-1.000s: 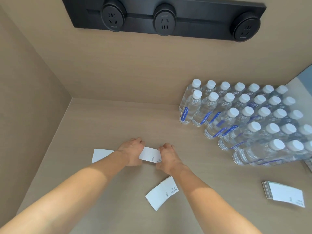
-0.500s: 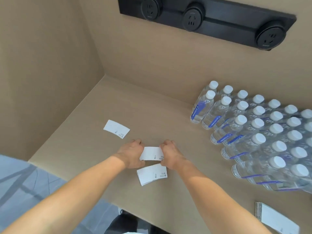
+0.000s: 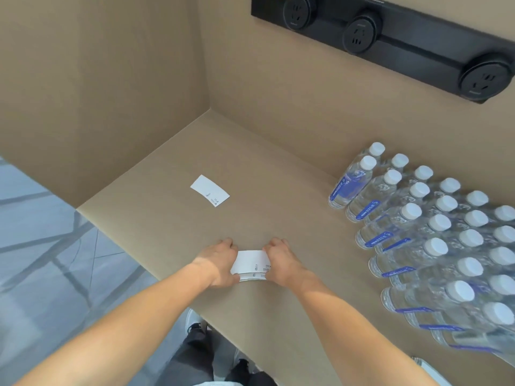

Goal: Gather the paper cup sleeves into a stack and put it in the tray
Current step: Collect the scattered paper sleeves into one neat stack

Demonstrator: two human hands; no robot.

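A small stack of white paper cup sleeves (image 3: pixel 250 265) lies flat on the tan table near its front edge. My left hand (image 3: pixel 220 260) grips the stack's left end and my right hand (image 3: pixel 278 260) grips its right end, fingers curled over the far edge. The top sleeves sit on another pair, with the lower edges showing beneath. A single white sleeve (image 3: pixel 210 190) lies alone farther back to the left. No tray is in view.
Many clear water bottles with white caps (image 3: pixel 434 235) stand packed on the right. A black socket strip (image 3: pixel 390 37) is on the back wall. Tan walls close the back and left. The table's front edge (image 3: pixel 133 254) runs diagonally, with grey floor below.
Both hands brought the held sleeves toward me and set them on the pair lying near the front edge. My view has turned left; the stack at the far right has dropped out of sight.
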